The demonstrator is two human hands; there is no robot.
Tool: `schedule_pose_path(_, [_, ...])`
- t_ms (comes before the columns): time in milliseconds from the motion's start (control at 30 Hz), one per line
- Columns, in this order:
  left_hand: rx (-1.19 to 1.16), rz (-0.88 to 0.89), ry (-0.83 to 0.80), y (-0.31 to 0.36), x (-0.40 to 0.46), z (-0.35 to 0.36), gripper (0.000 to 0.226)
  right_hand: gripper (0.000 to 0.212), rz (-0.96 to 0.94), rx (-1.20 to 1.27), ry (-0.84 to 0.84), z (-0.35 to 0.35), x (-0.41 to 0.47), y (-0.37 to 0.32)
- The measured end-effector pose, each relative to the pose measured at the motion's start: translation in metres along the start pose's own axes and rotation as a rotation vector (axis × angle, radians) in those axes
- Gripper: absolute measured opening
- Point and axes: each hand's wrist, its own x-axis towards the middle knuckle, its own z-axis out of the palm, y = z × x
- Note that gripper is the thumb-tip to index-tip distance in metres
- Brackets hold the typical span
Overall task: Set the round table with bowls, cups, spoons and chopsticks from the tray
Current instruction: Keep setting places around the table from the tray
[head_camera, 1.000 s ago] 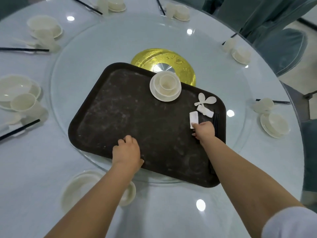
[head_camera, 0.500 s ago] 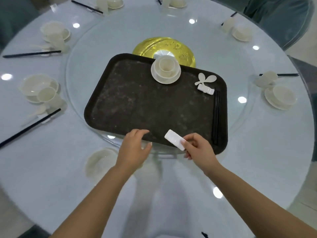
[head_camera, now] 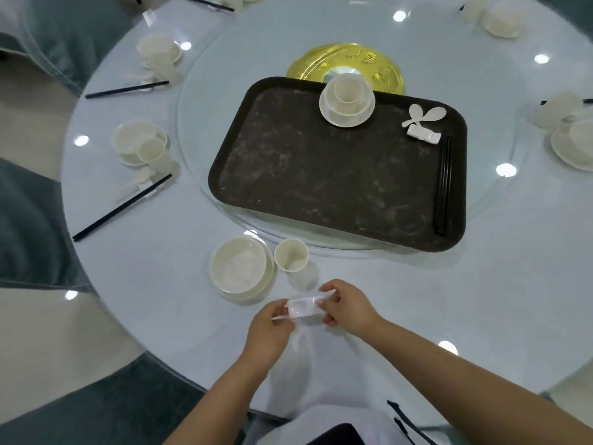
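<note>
Rest piece, small and white, now off the tray and held low over the near edge of the bench, just below the cup and the bowl on its plate. A moment ago the right hand alone carried it above the tray's near rim while the left reached at that rim; now both have come back toward the body. Right hand pinches the piece's right end, thumb above and fingers under; left hand pinches its left end, fingers curled, and seems also to hold a thin pale sliver, perhaps a spoon handle, too blurred to say. Tray sits on the glass turntable, carrying one stacked bowl set, two spoons, another rest and dark chopsticks. Judgement: this near place is getting its rest; spoon and chopsticks to follow, then one last setting.
</note>
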Motion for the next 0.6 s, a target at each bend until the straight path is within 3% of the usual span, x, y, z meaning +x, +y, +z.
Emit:
schedule_pose_path(367, [-0.051,0.009,-0.005,0.007,0.012,-0.005,0.043,0.008,0.119,0.128,0.192,0.023,0.023,-0.01])
schedule_pose_path(600, [0.005,0.035,-0.012,0.007,0.02,-0.006,0.042,0.007,0.076,-0.03,0.195,0.022,0.026,-0.009])
